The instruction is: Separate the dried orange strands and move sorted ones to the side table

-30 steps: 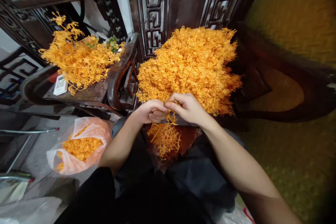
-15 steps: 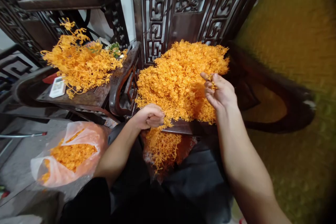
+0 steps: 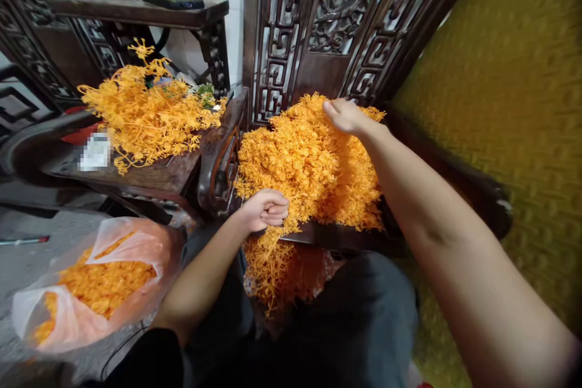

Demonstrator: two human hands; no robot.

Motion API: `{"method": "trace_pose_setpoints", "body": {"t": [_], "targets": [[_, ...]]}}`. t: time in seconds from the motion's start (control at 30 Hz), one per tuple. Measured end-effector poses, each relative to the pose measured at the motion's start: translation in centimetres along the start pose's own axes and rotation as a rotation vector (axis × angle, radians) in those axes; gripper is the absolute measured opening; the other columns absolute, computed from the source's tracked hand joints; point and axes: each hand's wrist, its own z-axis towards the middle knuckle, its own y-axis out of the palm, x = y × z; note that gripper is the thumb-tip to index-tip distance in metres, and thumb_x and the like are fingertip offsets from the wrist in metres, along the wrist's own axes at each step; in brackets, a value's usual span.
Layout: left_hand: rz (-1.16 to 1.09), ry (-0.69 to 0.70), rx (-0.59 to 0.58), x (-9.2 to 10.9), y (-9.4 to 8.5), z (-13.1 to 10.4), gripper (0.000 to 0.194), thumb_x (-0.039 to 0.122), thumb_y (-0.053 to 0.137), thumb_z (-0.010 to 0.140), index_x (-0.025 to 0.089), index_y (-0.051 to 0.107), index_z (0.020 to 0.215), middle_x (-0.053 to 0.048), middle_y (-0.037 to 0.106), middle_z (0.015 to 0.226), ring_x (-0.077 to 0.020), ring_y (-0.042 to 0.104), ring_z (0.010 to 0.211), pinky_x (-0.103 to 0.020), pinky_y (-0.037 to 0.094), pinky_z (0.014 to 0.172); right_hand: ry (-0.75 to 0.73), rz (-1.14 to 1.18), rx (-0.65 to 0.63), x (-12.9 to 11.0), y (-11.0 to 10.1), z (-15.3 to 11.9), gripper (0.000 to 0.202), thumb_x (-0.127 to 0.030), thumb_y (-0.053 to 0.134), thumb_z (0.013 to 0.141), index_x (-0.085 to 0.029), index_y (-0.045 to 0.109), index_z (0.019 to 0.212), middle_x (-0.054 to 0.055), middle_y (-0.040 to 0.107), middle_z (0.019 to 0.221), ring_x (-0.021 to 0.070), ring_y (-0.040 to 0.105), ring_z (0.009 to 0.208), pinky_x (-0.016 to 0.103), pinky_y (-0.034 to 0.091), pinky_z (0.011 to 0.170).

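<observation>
A large heap of orange artificial flower sprigs covers the seat of the dark carved chair in front of me. At the heap's near edge my left hand is curled into a fist around a bunch of orange stems, whose thin ends hang below it. Over the back right of the heap reaches my right hand, palm down. Its thumb shows, but the other fingers are mostly hidden, so whether it grips a sprig cannot be seen.
On the left, a second dark chair bears loose orange sprigs and a blurred white item. A translucent bag of orange pieces stands on the floor. A phone-like dark object lies on the small table.
My right hand has moved from the heap's right side up and left, to its back. The left hand stays closed at the near edge. The view has shifted slightly.
</observation>
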Motion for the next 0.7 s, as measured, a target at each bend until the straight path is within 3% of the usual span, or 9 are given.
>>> {"method": "trace_pose_setpoints", "body": {"t": [0.07, 0.17, 0.23, 0.27, 0.3, 0.37, 0.5, 0.6, 0.7], "targets": [[-0.043, 0.03, 0.011, 0.2, 0.0, -0.1, 0.048, 0.016, 0.067, 0.079, 0.017, 0.033, 0.046, 0.006, 0.033, 0.044, -0.0007, 0.021, 0.035, -0.014, 0.015, 0.035, 0.056, -0.054, -0.113, -0.7, -0.4, -0.9, 0.068, -0.056, 0.029, 0.108, -0.005, 0.048, 0.148, 0.028, 0.042, 0.159, 0.0408, 0.033, 0.154, 0.068, 0.024, 0.122], [-0.157, 0.112, 0.046, 0.7, 0.1, -0.4, 0.045, 0.014, 0.063, 0.082, 0.017, 0.034, 0.047, 0.006, 0.033, 0.047, -0.0011, 0.022, 0.035, -0.015, 0.017, 0.034, -0.051, -0.045, 0.142, -3.1, -2.2, -4.6, 0.069, -0.051, 0.025, 0.111, -0.007, 0.022, 0.164, 0.021, 0.011, 0.173, 0.0325, 0.005, 0.163, 0.063, 0.006, 0.128], [-0.252, 0.156, 0.064, 1.1, 0.2, -0.6, 0.045, 0.013, 0.059, 0.085, 0.017, 0.034, 0.048, 0.006, 0.032, 0.047, -0.0017, 0.022, 0.035, -0.016, 0.018, 0.034, -0.222, 0.026, 0.418, -5.9, -3.2, -8.8, 0.06, -0.05, 0.029, 0.11, -0.016, 0.035, 0.16, 0.016, 0.031, 0.169, 0.0245, 0.022, 0.16, 0.055, 0.013, 0.129], [-0.294, 0.166, 0.067, 1.3, 0.3, -0.8, 0.045, 0.013, 0.057, 0.087, 0.018, 0.033, 0.049, 0.006, 0.031, 0.048, -0.0021, 0.023, 0.035, -0.017, 0.019, 0.034, -0.266, 0.099, 0.462, -7.7, -3.3, -11.4, 0.052, -0.049, 0.034, 0.11, -0.019, 0.051, 0.149, 0.015, 0.053, 0.154, 0.0227, 0.043, 0.148, 0.049, 0.029, 0.125], [-0.331, 0.169, 0.067, 1.4, 0.4, -1.0, 0.046, 0.013, 0.055, 0.088, 0.018, 0.032, 0.049, 0.006, 0.031, 0.048, -0.0025, 0.024, 0.035, -0.018, 0.019, 0.033, -0.288, 0.189, 0.443, -9.6, -3.1, -14.1, 0.043, -0.046, 0.038, 0.109, -0.02, 0.065, 0.13, 0.013, 0.07, 0.129, 0.0221, 0.061, 0.127, 0.045, 0.044, 0.112], [-0.391, 0.188, 0.07, 1.6, 0.9, -1.4, 0.047, 0.014, 0.053, 0.091, 0.019, 0.03, 0.051, 0.005, 0.031, 0.049, -0.0029, 0.026, 0.035, -0.018, 0.021, 0.033, -0.278, 0.4, 0.207, -13.1, -1.6, -19.6, 0.039, -0.044, 0.042, 0.108, -0.021, 0.073, 0.106, 0.007, 0.076, 0.096, 0.0193, 0.071, 0.093, 0.04, 0.055, 0.093], [-0.481, 0.356, 0.175, 1.2, 2.9, -1.6, 0.045, 0.015, 0.049, 0.096, 0.019, 0.029, 0.056, 0.005, 0.034, 0.052, -0.0023, 0.029, 0.036, -0.017, 0.023, 0.034, -0.242, 0.676, -0.148, -16.5, 3.7, -27.0, 0.064, -0.064, 0.051, 0.1, -0.018, 0.053, 0.146, 0.016, 0.063, 0.143, 0.029, 0.062, 0.13, 0.05, 0.05, 0.11], [-0.469, 0.499, 0.334, 0.9, 4.7, -1.3, 0.045, 0.022, 0.047, 0.1, 0.019, 0.03, 0.058, 0.004, 0.037, 0.056, -0.003, 0.033, 0.04, -0.017, 0.027, 0.037, -0.255, 0.832, -0.272, -16.0, 6.5, -27.7, 0.083, -0.071, 0.055, 0.094, -0.02, 0.04, 0.157, 0.017, 0.049, 0.158, 0.0315, 0.051, 0.143, 0.054, 0.041, 0.12], [-0.388, 0.57, 0.526, 1.1, 5.8, -1.3, 0.046, 0.03, 0.046, 0.102, 0.02, 0.032, 0.06, 0.003, 0.04, 0.058, -0.0047, 0.035, 0.042, -0.018, 0.032, 0.04, -0.162, 0.888, -0.221, -14.1, 7.3, -26.5, 0.074, -0.069, 0.054, 0.095, -0.019, 0.049, 0.15, 0.015, 0.054, 0.154, 0.0291, 0.055, 0.14, 0.05, 0.043, 0.119]]}}
